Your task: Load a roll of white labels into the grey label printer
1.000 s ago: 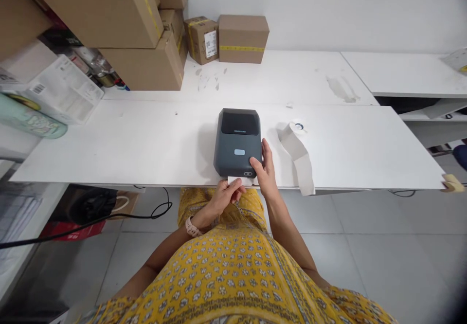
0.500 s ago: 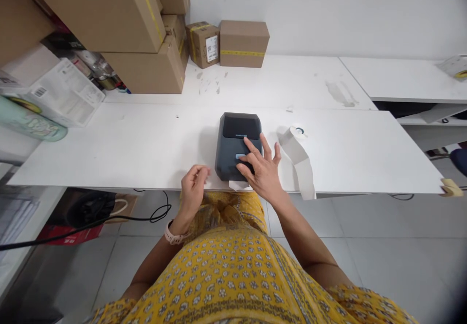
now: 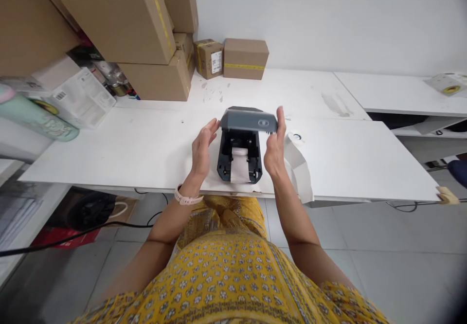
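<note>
head view: since the earlier frame the lid of the label printer has been swung up and both hands brought to its ends. its long axis is laid left to right: the right end is pinched by the right hand, the left end just touched by the half-open left hand. the label printer is set near the front edge of the table, its paper roll exposed.

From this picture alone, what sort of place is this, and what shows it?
Probably a packing or shipping room: stacked brown cardboard boxes, an opened dark grey label printer and a loose white label strip.
</note>
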Tool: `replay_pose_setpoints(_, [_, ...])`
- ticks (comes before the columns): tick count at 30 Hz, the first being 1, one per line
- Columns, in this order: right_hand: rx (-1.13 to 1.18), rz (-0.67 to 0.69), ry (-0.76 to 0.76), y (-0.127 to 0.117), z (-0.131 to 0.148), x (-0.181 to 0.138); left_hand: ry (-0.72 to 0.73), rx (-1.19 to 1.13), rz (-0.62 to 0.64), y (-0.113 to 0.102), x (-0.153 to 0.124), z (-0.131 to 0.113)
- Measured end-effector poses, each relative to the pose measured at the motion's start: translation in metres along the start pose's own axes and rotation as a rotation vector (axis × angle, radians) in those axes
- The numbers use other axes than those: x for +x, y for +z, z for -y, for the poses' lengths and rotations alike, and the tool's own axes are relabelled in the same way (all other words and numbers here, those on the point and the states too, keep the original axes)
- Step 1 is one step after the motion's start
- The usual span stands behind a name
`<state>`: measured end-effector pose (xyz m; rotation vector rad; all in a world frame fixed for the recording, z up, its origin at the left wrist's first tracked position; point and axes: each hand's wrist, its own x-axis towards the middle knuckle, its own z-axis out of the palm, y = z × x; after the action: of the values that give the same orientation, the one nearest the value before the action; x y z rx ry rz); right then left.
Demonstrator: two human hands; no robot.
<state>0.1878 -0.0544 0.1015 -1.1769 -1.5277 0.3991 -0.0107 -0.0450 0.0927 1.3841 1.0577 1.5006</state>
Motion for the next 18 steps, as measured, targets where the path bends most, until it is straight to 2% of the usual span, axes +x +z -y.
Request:
replay_pose_setpoints(3, [-0.023,-0.016,-0.086,0.005,-0.009,0.056,-0.062,0.082,-0.059,0.005,0.016,0.027])
replay_pose_setpoints(7, [-0.106,0.000,-0.150,0.008,-0.019,0.106,-0.185,0.348,0.051,0.010,0.015,0.061])
replay_pose_setpoints(10, [-0.137,-0.092,-0.148,0.006,-0.015,0.106,-0.201,0.493,0.096,0.013,0.013,0.063])
replay_pose_setpoints(12, [-0.176,-0.062,-0.140,0.006,-0.012,0.090,-0.218,0.552,0.107,0.015,0.015,0.057])
replay_pose_setpoints(14, [-0.263,0.156,-0.140,0.009,-0.013,0.070,-0.239,0.601,0.113,0.017,0.017,0.052])
replay_pose_setpoints(16, [-0.397,0.484,-0.173,0.015,-0.020,0.053,-0.237,0.629,0.111,0.018,0.018,0.050])
replay_pose_setpoints(18, [-0.533,0.733,-0.224,0.022,-0.029,0.041,-0.220,0.624,0.100,0.019,0.018,0.052])
